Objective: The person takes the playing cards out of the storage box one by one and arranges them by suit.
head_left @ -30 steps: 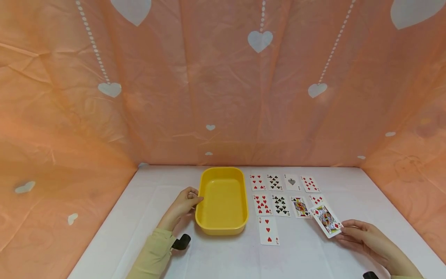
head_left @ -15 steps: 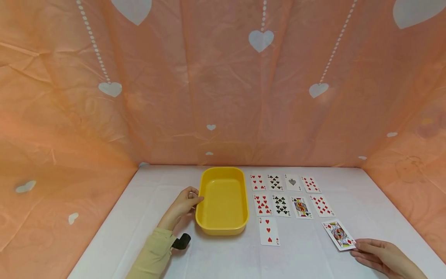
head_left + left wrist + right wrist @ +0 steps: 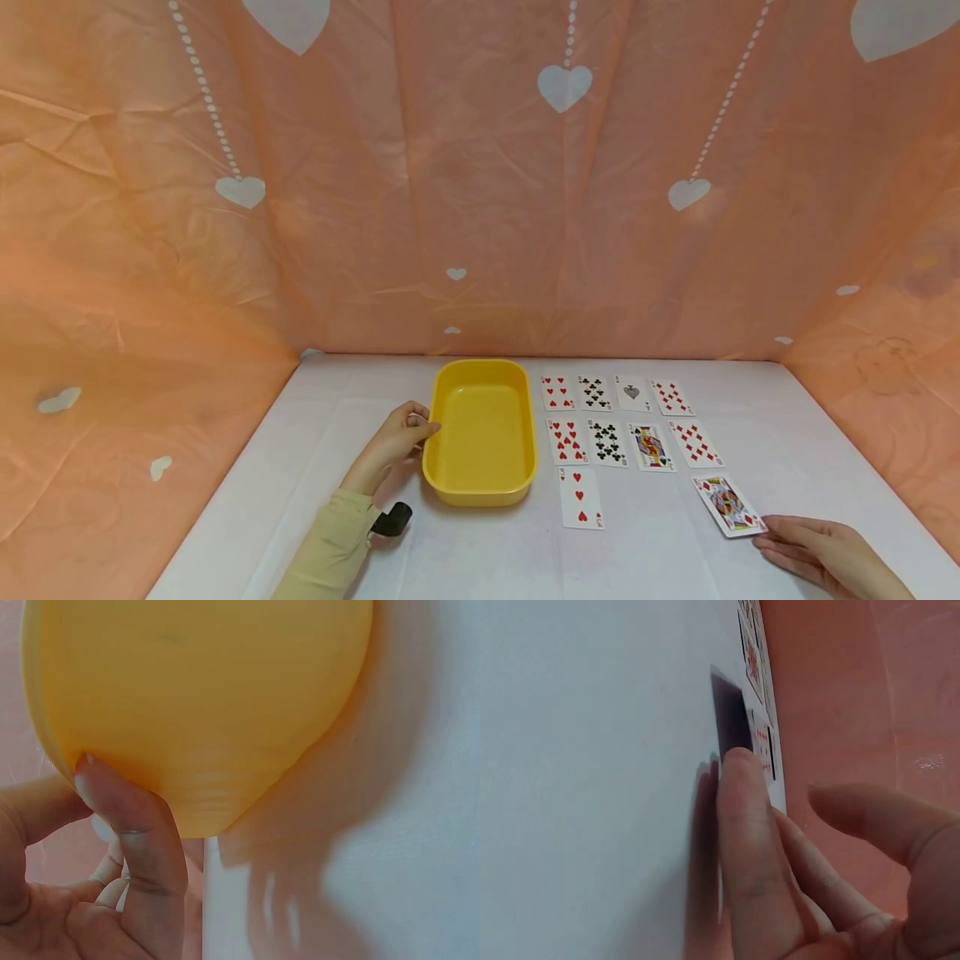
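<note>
At the lower right of the head view, my right hand (image 3: pixel 828 550) holds a face card of diamonds (image 3: pixel 726 504) at its near right corner. Fingertips (image 3: pixel 739 761) cover the card's end in the right wrist view, where one other digit stands apart from it. The card lies face up, close to the white tabletop. With thumb and finger, my left hand (image 3: pixel 393 442) grips the left rim of a yellow plastic tray (image 3: pixel 480 497). The left wrist view shows a fingertip (image 3: pixel 94 776) pressed to the inside of the tray's wall, with other fingers behind it.
Face-up playing cards stand in rows right of the tray, among them an ace of spades (image 3: pixel 632 392), a black-suited face card (image 3: pixel 651 447) and a diamond card (image 3: pixel 696 443). A three of hearts (image 3: pixel 581 498) lies nearest me. An orange cloth (image 3: pixel 495 208) hangs behind.
My right hand has drawn the face card rightward and toward me, off the diamond card, which now shows fully. Over the last half second it hardly moves. The left hand stays on the tray.
</note>
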A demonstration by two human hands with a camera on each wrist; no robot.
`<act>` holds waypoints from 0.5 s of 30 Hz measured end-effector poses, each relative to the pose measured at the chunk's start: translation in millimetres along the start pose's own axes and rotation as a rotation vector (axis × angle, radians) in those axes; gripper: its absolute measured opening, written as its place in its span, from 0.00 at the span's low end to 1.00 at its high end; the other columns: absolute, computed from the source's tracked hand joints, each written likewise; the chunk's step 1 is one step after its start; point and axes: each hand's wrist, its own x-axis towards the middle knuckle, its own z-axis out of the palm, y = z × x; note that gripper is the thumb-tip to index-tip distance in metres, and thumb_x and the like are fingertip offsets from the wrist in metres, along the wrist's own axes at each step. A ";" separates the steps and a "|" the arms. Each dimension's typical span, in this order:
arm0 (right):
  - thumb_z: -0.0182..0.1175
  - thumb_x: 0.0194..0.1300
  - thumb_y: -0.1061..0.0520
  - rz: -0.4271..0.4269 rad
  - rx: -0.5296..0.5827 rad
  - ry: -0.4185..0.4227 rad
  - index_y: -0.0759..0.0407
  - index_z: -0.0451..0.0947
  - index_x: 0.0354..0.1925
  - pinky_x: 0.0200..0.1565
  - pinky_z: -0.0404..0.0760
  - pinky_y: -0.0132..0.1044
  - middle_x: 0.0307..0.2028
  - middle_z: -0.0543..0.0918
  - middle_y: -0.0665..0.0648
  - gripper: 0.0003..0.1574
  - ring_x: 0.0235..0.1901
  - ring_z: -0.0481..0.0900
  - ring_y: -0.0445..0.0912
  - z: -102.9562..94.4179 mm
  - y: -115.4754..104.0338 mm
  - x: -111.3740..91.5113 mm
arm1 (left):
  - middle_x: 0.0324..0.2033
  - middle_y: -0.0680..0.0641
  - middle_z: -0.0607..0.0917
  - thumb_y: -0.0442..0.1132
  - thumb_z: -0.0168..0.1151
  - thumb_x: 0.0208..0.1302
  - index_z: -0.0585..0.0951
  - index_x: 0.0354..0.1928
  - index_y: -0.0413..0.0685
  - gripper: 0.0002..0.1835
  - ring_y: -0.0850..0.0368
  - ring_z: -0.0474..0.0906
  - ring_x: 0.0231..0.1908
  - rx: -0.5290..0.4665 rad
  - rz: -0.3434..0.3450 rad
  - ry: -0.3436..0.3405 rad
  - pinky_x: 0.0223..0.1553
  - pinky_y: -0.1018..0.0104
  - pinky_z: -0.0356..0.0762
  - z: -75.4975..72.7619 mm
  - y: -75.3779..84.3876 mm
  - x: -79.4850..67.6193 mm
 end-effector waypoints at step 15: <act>0.40 0.76 0.60 -0.015 -0.058 0.049 0.81 0.74 0.49 0.51 0.75 0.49 0.43 0.82 0.63 0.24 0.45 0.83 0.53 6.1 -2.0 -7.8 | 0.25 0.46 0.77 0.34 0.60 0.65 0.70 0.43 0.37 0.11 0.55 0.74 0.22 0.021 0.001 0.016 0.24 0.63 0.74 1.5 -0.8 0.7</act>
